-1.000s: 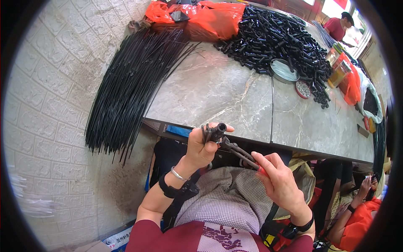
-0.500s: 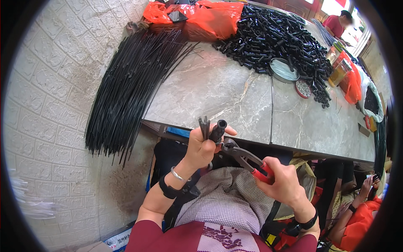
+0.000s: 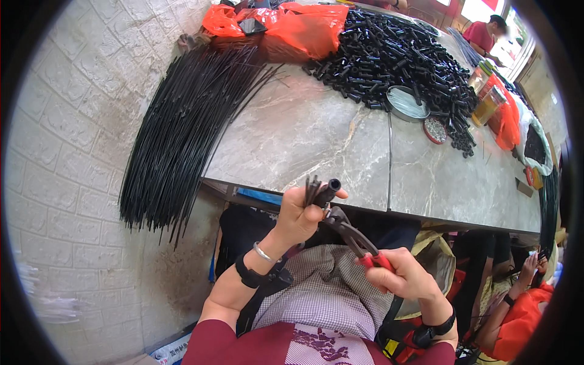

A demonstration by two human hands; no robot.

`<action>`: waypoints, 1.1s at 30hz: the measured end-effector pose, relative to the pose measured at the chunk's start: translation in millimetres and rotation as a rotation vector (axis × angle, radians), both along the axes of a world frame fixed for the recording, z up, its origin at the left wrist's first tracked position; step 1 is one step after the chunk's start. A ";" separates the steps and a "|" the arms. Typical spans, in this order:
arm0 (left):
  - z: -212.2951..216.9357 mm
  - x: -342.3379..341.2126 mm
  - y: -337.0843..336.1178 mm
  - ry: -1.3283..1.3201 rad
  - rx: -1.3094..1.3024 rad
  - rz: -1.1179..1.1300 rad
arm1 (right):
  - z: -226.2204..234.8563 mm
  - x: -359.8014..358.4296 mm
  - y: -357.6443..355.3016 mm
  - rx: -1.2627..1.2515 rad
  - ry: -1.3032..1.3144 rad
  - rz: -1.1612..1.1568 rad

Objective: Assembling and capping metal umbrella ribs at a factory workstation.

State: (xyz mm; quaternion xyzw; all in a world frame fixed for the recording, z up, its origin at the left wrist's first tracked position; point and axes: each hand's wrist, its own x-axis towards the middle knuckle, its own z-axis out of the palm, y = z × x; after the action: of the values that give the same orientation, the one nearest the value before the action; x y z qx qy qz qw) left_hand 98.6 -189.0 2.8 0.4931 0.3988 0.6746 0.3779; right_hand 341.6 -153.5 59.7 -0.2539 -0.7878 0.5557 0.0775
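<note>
In my left hand [image 3: 296, 216] a short black tube [image 3: 328, 192] is gripped with its open end tipped up and away. Thin black rods [image 3: 312, 188] poke up beside it from between the same fingers. My right hand [image 3: 404, 274] is wrapped round the red handles of a pair of pliers [image 3: 350, 233]. The pliers' dark jaws touch or nearly touch the lower end of the tube, next to my left thumb. Exactly what lies between the jaws is too small to make out. Both hands are just off the table's near edge, above my checked apron [image 3: 328, 292].
A grey marble-look table [image 3: 292, 140] spans the front. Long black rods [image 3: 182, 134] overhang its left end. Black tubes [image 3: 401, 55] are heaped at the back, near a round tin [image 3: 406, 113], a small red dish [image 3: 435, 130] and orange bags [image 3: 307, 30]. A co-worker's arm [image 3: 517, 292] shows at right.
My left hand has shifted slightly right, with the tube leaning further right. The pliers' handles have come closer together in my right hand.
</note>
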 end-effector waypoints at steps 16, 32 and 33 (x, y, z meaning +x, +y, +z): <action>-9.5 -4.6 -2.2 -0.001 -0.078 -0.027 | 10.8 -6.0 -8.6 0.323 0.015 -0.160; 2.1 8.1 0.0 -0.071 -0.108 -0.096 | 1.1 -0.7 -10.3 0.371 0.014 -0.205; 1.2 5.9 -0.6 -0.070 -0.108 -0.096 | 3.3 -3.9 -14.2 0.521 -0.003 -0.322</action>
State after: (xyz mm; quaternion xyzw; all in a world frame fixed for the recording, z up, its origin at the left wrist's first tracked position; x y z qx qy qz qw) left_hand 104.5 -189.6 3.9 0.4667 0.3971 0.6499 0.4496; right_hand 337.7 -167.8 63.1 -0.3481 -0.8536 0.3149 0.2260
